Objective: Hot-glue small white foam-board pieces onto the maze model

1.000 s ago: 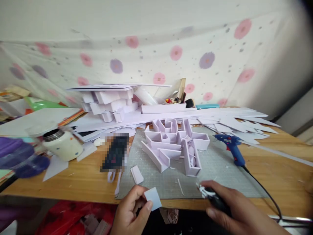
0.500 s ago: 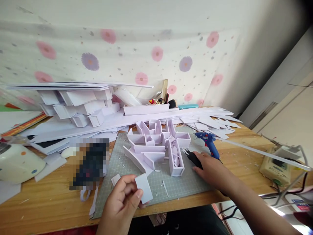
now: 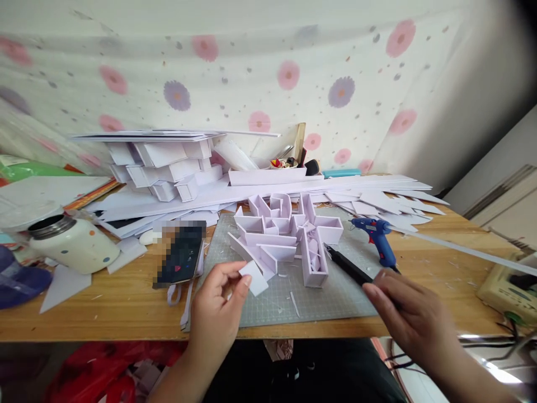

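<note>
Between the thumb and fingers of my left hand [image 3: 222, 302] is a small white foam board piece [image 3: 254, 280], held over the front of the grey-green cutting mat [image 3: 268, 313]. My right hand [image 3: 413, 313] grips a long black craft knife [image 3: 350, 266] by its rear end. Its narrow tip points left, close to the white foam board model [image 3: 312, 263]. That model has several upright walls forming open compartments, and white scraps lie inside its front right compartment. A blue hot glue gun [image 3: 377, 238] lies on the table beyond my right hand.
A dark phone [image 3: 187, 254] and a cream spotted bottle [image 3: 75, 243] are at the left. White foam board boxes [image 3: 163, 165] under flat sheets stand behind. Loose white offcuts [image 3: 390, 201] lie back right. A beige power box [image 3: 507, 285] sits at the right edge.
My right hand has lifted the craft knife off the mat and drawn it back toward me. My left hand still holds the small board piece. The view has shifted left.
</note>
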`<state>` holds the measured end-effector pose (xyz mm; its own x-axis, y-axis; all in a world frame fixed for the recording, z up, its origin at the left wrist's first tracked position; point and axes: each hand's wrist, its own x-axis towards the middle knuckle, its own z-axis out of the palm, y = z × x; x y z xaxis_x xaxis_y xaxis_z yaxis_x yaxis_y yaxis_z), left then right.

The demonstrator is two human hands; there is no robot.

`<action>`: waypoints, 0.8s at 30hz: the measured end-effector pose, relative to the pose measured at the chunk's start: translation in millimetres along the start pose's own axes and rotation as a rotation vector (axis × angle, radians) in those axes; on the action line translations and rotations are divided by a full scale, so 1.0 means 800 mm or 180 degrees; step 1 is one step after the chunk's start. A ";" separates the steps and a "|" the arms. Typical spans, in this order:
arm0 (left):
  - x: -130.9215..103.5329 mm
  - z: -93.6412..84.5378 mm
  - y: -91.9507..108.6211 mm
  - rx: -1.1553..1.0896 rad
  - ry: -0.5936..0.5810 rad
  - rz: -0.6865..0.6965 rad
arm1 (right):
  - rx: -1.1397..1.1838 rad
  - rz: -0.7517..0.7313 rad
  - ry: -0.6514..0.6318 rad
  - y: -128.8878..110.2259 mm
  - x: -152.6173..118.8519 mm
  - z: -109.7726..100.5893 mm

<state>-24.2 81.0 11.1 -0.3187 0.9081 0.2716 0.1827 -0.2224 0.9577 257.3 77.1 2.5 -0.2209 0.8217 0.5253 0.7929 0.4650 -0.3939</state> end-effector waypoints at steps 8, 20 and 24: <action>0.043 0.021 0.010 0.1456 -0.0100 0.1095 | 0.0284 -0.0163 -0.0052 -0.010 -0.015 0.021; 0.046 0.032 0.015 0.1967 -0.0046 0.1193 | 0.0786 -0.0491 -0.0328 -0.012 -0.038 0.053; 0.044 0.030 0.015 0.2060 -0.0019 0.1222 | 0.0872 -0.0516 -0.0373 -0.004 -0.037 0.055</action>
<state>-11.4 118.9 29.6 -0.1176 0.8111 0.5730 0.7908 -0.2725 0.5480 236.4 65.6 -45.1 -0.4080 0.7547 0.5138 0.5635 0.6510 -0.5086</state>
